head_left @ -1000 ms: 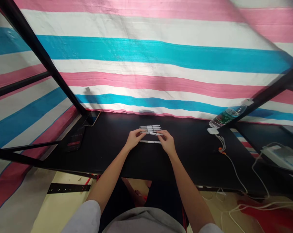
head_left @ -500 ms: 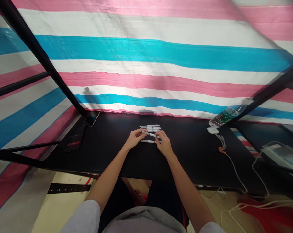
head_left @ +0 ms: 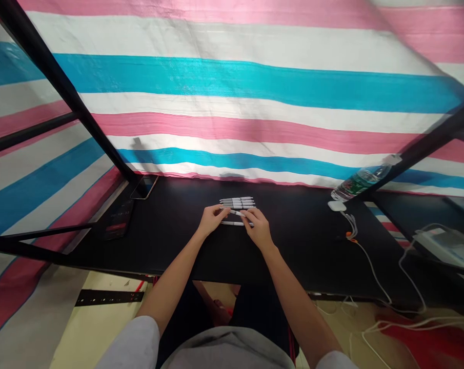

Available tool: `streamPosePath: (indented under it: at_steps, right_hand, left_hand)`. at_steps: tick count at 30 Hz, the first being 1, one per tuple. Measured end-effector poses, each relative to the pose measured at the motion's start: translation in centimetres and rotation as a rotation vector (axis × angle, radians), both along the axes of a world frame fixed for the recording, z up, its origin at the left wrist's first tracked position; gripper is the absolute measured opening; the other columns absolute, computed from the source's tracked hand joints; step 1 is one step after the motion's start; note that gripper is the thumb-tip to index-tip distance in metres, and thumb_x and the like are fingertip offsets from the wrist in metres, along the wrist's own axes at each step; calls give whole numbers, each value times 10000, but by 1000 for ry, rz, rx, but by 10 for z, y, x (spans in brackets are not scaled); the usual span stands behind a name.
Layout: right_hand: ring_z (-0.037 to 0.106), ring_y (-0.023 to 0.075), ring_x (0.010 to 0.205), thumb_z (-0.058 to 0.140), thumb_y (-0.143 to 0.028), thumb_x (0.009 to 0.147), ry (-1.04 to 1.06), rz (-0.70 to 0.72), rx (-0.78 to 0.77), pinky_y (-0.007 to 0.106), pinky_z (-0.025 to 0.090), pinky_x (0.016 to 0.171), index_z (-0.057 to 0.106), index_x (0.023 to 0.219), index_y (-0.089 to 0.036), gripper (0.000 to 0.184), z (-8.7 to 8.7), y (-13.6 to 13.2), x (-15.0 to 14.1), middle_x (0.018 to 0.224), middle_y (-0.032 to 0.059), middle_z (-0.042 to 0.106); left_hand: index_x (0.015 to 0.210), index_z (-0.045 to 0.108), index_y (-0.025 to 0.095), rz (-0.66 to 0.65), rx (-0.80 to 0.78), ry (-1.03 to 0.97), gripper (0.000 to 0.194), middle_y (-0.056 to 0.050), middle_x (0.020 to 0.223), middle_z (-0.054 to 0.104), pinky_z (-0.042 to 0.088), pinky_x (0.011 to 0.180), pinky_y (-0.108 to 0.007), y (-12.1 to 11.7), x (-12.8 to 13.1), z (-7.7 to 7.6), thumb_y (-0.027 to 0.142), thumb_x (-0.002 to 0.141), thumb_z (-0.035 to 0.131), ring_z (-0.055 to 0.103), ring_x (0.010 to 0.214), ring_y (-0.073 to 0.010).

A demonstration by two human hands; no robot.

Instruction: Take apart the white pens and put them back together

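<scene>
Head view, hands (head_left: 212,220) (head_left: 258,230) on white pens (head_left: 237,203), forearms (head_left: 170,292) over desk edge (head_left: 108,271)

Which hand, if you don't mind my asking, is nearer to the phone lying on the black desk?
Left. The left hand lies to the right of the phone and nearer the viewer; the right hand lies farther right, past the left hand.

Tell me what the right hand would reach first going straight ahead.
The right hand would likely meet the white pen angled at its fingertips; depth is unclear. The row of pens lies beyond.
</scene>
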State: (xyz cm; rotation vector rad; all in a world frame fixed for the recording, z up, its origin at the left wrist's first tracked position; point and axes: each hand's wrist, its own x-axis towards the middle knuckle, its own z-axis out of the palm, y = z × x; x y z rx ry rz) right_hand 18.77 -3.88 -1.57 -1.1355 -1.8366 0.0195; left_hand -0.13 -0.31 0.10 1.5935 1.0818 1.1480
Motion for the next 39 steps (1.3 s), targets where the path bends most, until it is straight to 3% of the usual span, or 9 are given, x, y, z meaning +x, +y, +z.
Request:
streamPosePath:
  at_steps: [3, 5, 14, 24, 27, 33, 39]
  right_hand:
    - [606, 187, 843, 456, -221, 948, 21, 0, -21, 302, 500, 743, 645, 1023, -223, 204, 0, -1, 0, 927, 74, 631]
    - [601, 190, 830, 442, -205, 945, 6, -6, -29, 303, 493, 742, 633, 1005, -216, 200, 0, -2, 0, 915, 71, 637]
    - [579, 194, 790, 464, -237, 963, -131, -5, -7, 336, 431, 744, 660, 1139, -217, 264, 3, -1, -1, 832, 56, 655]
    - [616, 182, 813, 468, -235, 952, -14, 30, -18, 315, 518, 763, 689, 1025, -245, 233, 2, -3, -1, 885, 62, 661]
    - [622, 180, 841, 462, -198, 942, 6, 50, -21, 299, 520, 771, 667, 1037, -222, 228, 4, -4, -2, 903, 68, 650]
    - [621, 156, 806, 444, -194, 952, -44, 54, -39, 266, 509, 738, 625, 1216, -234, 323, 2, -4, -1, 913, 56, 664]
    - [593, 134, 684, 494, -264, 947, -30, -74, -7, 243, 478, 643, 723, 1036, -234, 247, -3, -2, 1, 767, 36, 638]
  left_hand:
    - [998, 718, 151, -117, -34, -53, 351, -37, 719, 662, 416, 571, -239, 0, 0, 0, 432, 791, 677, 555, 609, -127]
    - [1049, 705, 155, -173, -51, -66, 374, -44, 740, 665, 423, 580, -242, 0, 0, 0, 424, 789, 683, 562, 624, -132]
    - [728, 628, 141, -77, -37, -11, 322, 11, 581, 540, 355, 507, -219, 1, 1, -5, 454, 804, 642, 459, 512, -92]
    - [501, 552, 156, 22, -5, 32, 493, 24, 432, 437, 324, 480, -234, -1, 1, 0, 500, 854, 541, 394, 431, -82]
    - [555, 589, 152, 9, -9, 1, 459, 14, 464, 484, 353, 495, -232, -1, 1, 0, 494, 858, 542, 431, 457, -89]
    - [762, 673, 135, -31, 13, -55, 336, -48, 725, 661, 434, 569, -234, 0, 2, 0, 462, 818, 624, 549, 599, -112]
    - [822, 629, 147, -18, 4, -207, 282, -25, 674, 611, 438, 581, -248, 4, 0, 1, 423, 841, 574, 531, 582, -108]
